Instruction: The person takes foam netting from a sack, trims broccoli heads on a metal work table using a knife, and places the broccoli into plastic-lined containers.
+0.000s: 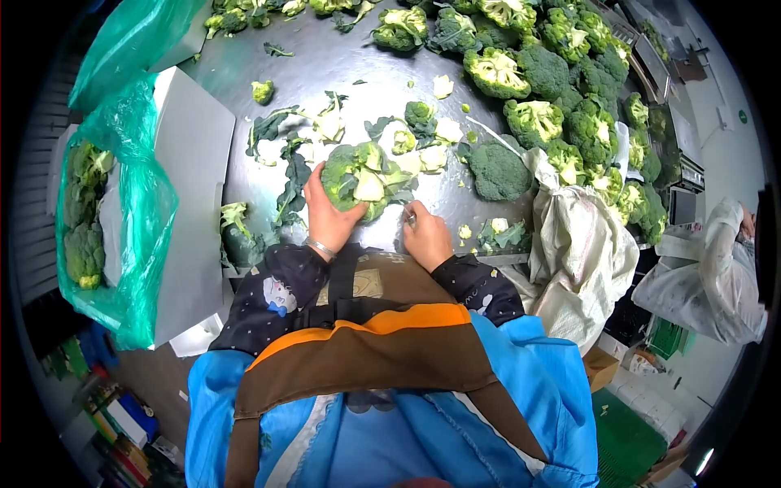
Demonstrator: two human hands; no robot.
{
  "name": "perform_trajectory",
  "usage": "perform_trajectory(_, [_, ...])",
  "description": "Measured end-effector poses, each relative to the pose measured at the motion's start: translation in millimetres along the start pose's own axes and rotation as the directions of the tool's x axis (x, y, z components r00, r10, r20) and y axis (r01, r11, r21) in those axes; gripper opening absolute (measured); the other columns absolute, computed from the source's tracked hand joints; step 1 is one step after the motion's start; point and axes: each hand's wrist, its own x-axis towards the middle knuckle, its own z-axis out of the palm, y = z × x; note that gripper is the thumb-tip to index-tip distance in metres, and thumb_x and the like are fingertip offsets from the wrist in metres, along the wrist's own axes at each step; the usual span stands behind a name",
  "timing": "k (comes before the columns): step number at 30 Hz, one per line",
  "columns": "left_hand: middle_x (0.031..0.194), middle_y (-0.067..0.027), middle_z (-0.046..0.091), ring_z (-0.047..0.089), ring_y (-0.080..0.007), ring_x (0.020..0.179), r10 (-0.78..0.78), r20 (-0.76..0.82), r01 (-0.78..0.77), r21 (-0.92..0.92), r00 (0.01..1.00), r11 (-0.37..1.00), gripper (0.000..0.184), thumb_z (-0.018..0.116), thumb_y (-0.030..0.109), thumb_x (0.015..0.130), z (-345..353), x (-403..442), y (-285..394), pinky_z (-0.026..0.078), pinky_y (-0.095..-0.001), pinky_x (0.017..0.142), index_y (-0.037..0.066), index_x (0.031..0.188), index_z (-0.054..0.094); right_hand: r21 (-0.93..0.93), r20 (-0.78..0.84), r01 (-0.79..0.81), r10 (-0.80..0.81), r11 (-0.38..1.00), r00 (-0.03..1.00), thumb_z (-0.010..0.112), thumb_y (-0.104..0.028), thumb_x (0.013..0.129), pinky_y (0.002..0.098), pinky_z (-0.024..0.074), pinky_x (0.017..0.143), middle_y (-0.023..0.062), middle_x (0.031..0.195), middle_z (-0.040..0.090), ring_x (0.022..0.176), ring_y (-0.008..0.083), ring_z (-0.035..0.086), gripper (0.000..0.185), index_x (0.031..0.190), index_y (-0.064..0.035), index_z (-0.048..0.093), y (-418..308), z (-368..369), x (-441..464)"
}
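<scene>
Broccoli head [368, 180] on the desk [342, 65], in the grip of the left hand [331, 221]
The left grip is clamped on its left and near sides, with its cut stems facing up; just right of this grip, the right hand [427, 237] has its fingers curled together, and what is inside I cannot tell; beyond the grips lie leaf trimmings [329, 124], to the right a broccoli pile [547, 75] and a woven sack [582, 244], to the left a white box [191, 138]
</scene>
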Motion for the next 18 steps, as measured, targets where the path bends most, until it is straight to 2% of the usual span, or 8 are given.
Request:
perform_trajectory(1, [0.12,-0.0226,0.038,0.039,-0.0366,0.115,-0.019,0.002,0.019,-0.018,1.0,1.0,0.09,0.079,0.012,0.061,-1,-1,0,0.035,-0.0394,0.101,-0.001,0.134,0.028,0.029,0.005,0.075,-0.075,0.997,0.997,0.054,-0.006,0.08,0.0446,0.0466,0.053,0.0185,0.06,0.059,0.056,0.0369,0.06,0.01,0.09,-0.0044,0.054,2,0,0])
perform_trajectory(2, [0.12,-0.0225,0.038,0.04,-0.0365,0.114,-0.022,-0.006,0.022,-0.014,1.0,1.0,0.09,0.079,0.013,0.061,0,-2,-1,0.035,-0.0393,0.101,-0.001,0.133,0.027,0.302,0.014,-0.108,0.109,0.947,0.994,0.052,-0.005,0.081,0.0415,0.044,0.047,0.015,0.057,0.056,0.05,0.0316,0.056,0.008,0.089,-0.0044,0.053,-3,-5,1])
perform_trajectory(4, [0.12,-0.0223,0.038,0.04,-0.0361,0.114,-0.029,-0.018,0.029,0.0,0.999,1.0,0.091,0.081,0.015,0.06,0,-3,-3,0.035,-0.0392,0.101,-0.002,0.132,0.027,0.734,0.18,-0.407,0.423,0.543,0.888,0.049,-0.003,0.082,0.0354,0.0387,0.035,0.0079,0.051,0.051,0.037,0.0209,0.05,0.006,0.086,-0.0045,0.052,-17,-20,6])
perform_trajectory(5, [0.119,-0.0224,0.038,0.04,-0.0359,0.113,-0.024,-0.002,0.024,0.006,1.0,1.0,0.092,0.082,0.017,0.059,-2,-4,-3,0.035,-0.0392,0.1,-0.003,0.13,0.027,0.85,0.055,-0.28,0.454,0.445,0.89,0.045,-0.002,0.083,0.0266,0.0279,0.027,0.0003,0.051,0.045,0.031,0.0094,0.038,0.008,0.086,-0.0051,0.052,-18,-23,10])
perform_trajectory(8, [0.118,-0.0229,0.038,0.041,-0.0352,0.112,-0.054,0.084,0.05,0.047,0.995,0.998,0.094,0.084,0.022,0.057,-9,1,0,0.035,-0.0392,0.1,-0.007,0.126,0.027,0.36,-0.236,-0.018,0.109,0.933,0.966,0.051,-0.004,0.078,0.0334,0.043,0.045,0.0084,0.055,0.052,0.044,0.0164,0.051,0.007,0.083,-0.0022,0.056,10,-30,15])
perform_trajectory(10, [0.117,-0.0233,0.037,0.04,-0.0348,0.112,-0.165,0.173,0.145,0.121,0.971,0.982,0.096,0.085,0.025,0.056,-25,9,8,0.035,-0.0393,0.1,-0.009,0.124,0.027,0.208,0.026,-0.107,0.104,0.972,0.994,0.053,-0.005,0.077,0.0345,0.0468,0.058,0.0134,0.061,0.057,0.055,0.0203,0.059,0.007,0.081,-0.0018,0.058,-14,-45,0])
perform_trajectory(12, [0.12,-0.0264,0.035,0.039,-0.0354,0.116,0.134,0.098,-0.152,0.215,0.986,0.965,0.102,0.087,0.027,0.055,-29,25,22,0.035,-0.0385,0.1,-0.009,0.128,0.024,0.196,0.028,0.088,-0.095,0.977,0.995,0.056,-0.01,0.081,0.0335,0.0415,0.053,0.0111,0.062,0.056,0.051,0.019,0.049,0.01,0.084,-0.0001,0.058,-1,-33,-13])
perform_trajectory(18, [0.118,-0.0229,0.046,0.049,-0.0339,0.111,-0.007,0.348,-0.026,0.089,0.938,0.996,0.098,0.086,0.027,0.055,-13,23,13,0.041,-0.0369,0.097,0.0,0.131,0.031,-0.019,0.234,-0.054,0.057,0.998,0.971,0.055,-0.011,0.082,0.0439,0.0476,0.065,0.0244,0.075,0.061,0.073,0.0421,0.06,0.011,0.084,-0.0002,0.059,-9,-44,-28])
